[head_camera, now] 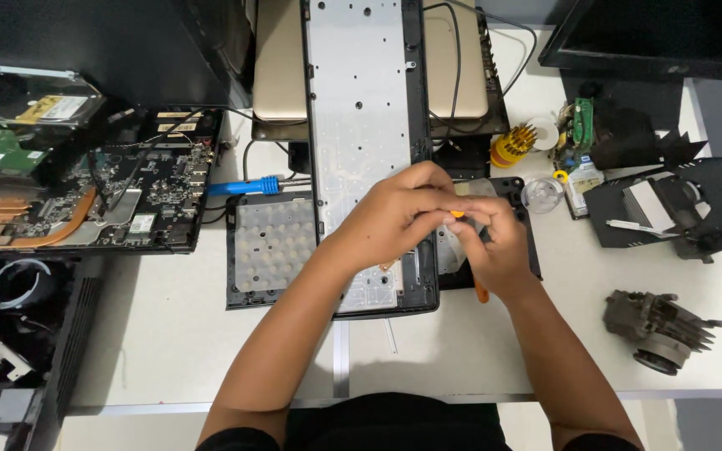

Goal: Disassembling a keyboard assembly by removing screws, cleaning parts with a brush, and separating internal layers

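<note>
A long keyboard back plate (359, 100) with a black frame lies lengthwise on the white table (169, 334), over another black-framed panel (269, 246). My left hand (394, 213) rests on the plate's near end, fingers curled and touching my right hand. My right hand (495, 246) grips a small orange-handled tool (480, 291); its orange tip shows between the fingers and the handle pokes out below the palm. What the tool's tip touches is hidden by my fingers.
A laptop motherboard with copper heat pipes (85, 205) lies at left, a blue-handled tool (244, 185) beside it. A yellow bit holder (511, 144), a clear round lid (541, 194), black metal brackets (670, 205) and a grey heatsink (660, 327) sit at right. A beige laptop (282, 58) lies behind.
</note>
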